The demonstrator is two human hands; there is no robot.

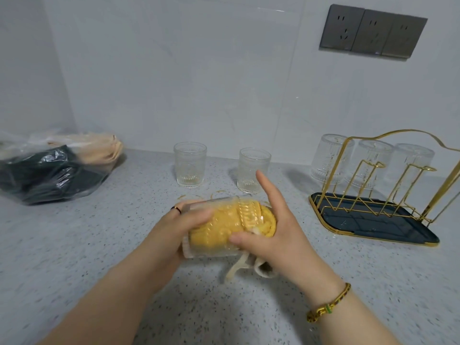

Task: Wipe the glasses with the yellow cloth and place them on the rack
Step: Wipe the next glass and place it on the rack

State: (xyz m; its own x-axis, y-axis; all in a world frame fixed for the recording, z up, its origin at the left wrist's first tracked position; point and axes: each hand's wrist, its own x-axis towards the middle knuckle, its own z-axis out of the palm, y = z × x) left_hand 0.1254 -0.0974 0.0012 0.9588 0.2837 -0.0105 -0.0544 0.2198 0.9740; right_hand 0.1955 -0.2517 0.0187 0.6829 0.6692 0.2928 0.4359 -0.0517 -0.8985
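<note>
My left hand (174, 230) grips a ribbed glass (224, 215) lying on its side above the counter. The yellow cloth (216, 232) is stuffed inside it and bulges out of the mouth on the right. My right hand (273, 227) holds the cloth at the mouth, thumb against the glass and index finger pointing up. A pale end of the cloth hangs below. Two upright glasses (190, 164) (254, 170) stand at the back of the counter. The gold wire rack (373, 195) on its dark tray carries three upturned glasses (331, 158).
A plastic bag (54, 168) of dark and beige fabric lies at the back left. Grey wall sockets (373, 31) sit on the white tiled wall above the rack. The speckled counter (74, 245) stretches toward me.
</note>
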